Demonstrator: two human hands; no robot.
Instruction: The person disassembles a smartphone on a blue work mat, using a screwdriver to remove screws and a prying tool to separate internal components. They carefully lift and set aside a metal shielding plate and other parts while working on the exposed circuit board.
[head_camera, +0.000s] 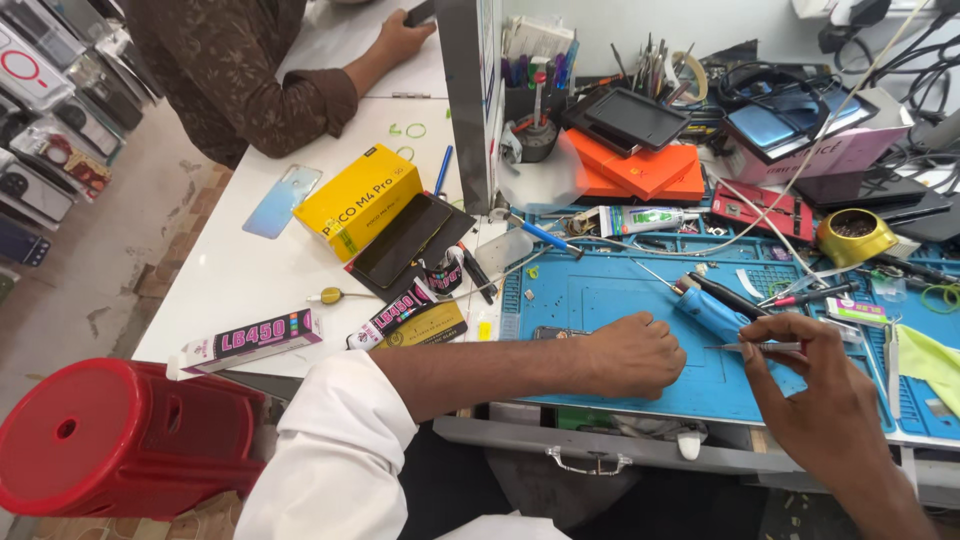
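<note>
The right hand (820, 375) is pinching slim tweezers (755, 347) between closed fingers, tips pointing left over the blue mat (620, 290). The left hand (632, 352) is resting curled on the mat, fingers closed, perhaps pinning a small part, though it is too hidden to tell. A blue-handled tool (710, 305) is lying just beyond. The work seems to be midway: tools are lying spread across the desk (250, 270), nothing reassembled.

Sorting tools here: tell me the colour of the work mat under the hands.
Blue work mat, seen best in the head view.
</note>
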